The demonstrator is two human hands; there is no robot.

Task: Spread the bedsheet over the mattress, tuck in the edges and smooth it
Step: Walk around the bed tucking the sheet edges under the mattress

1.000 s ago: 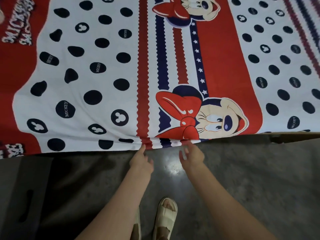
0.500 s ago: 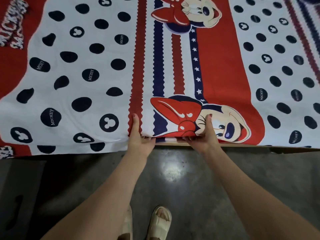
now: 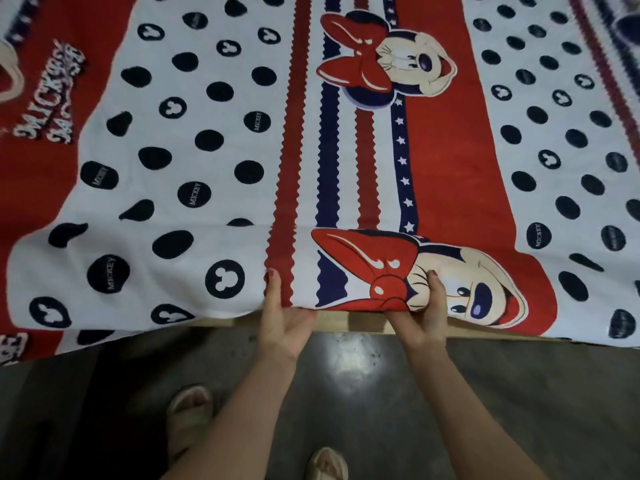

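Both hands on the sheet edge
Left hand (image 3: 282,327) and right hand (image 3: 424,315) grip the sheet (image 3: 214,188) hem, thumbs on top, fingers under; bare floor (image 3: 502,393) below.

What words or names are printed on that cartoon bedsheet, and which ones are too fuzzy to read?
"MICKEY" on several dark dots of the bedsheet, for example this dot and another dot.
"MICKEY" on a dot at the right.
"MICKEY" begins the large white lettering on the red panel at the left; its second line is too distorted to read.
White lettering at the lower left edge is cut off and unreadable.
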